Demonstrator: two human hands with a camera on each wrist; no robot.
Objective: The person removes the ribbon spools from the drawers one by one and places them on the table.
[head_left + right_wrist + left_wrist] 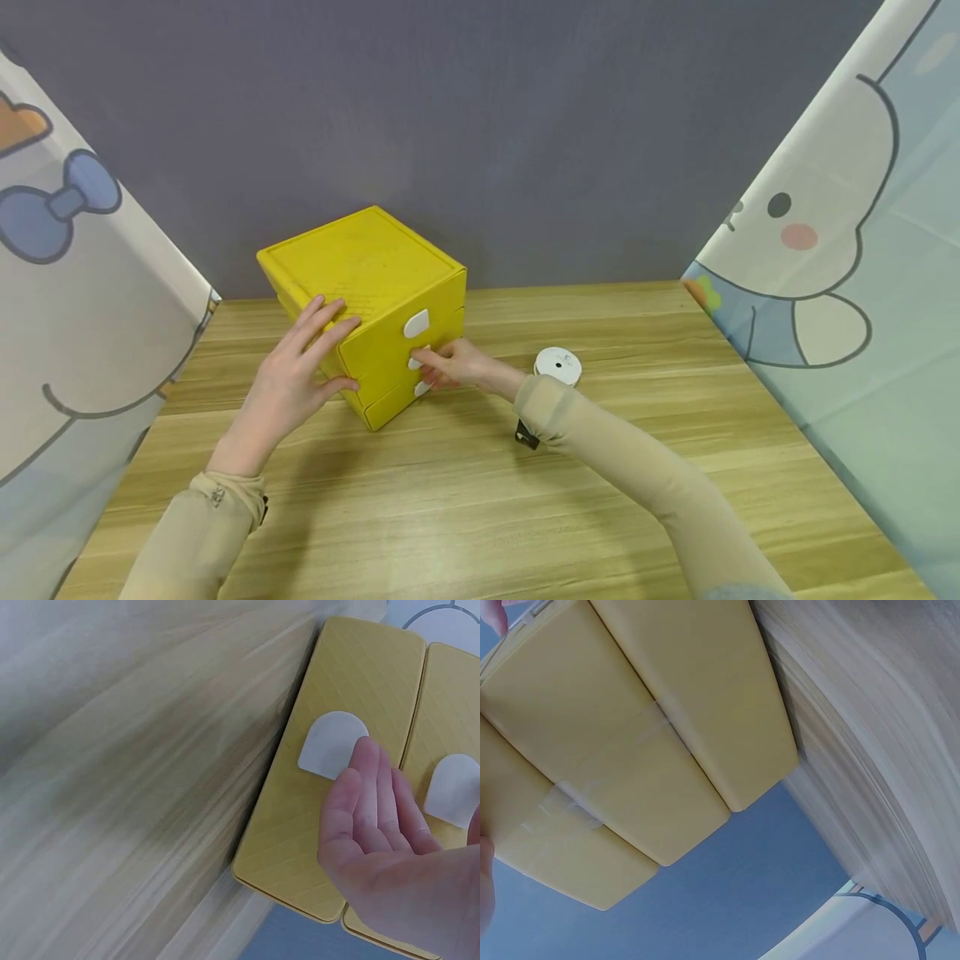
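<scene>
A yellow box of three drawers (397, 358) stands on the table, each drawer front bearing a white rounded handle. My left hand (296, 371) rests at its near left corner, fingers laid across the top and thumb against the side. At the drawer fronts, my right hand (453, 364) has its thumb at the middle handle (450, 787). In the right wrist view, its fingers are fairly straight and one fingertip meets the bottom handle (330, 742). The top handle (416, 323) is untouched. Only fingertips of the left hand show at the left wrist view's edge.
A white, round, spool-like thing (558, 365) sits on the wooden table (450, 517), right of the box and just beyond the right forearm. A grey wall (525, 150) rises behind, with cartoon-printed sheets (817, 250) on both sides.
</scene>
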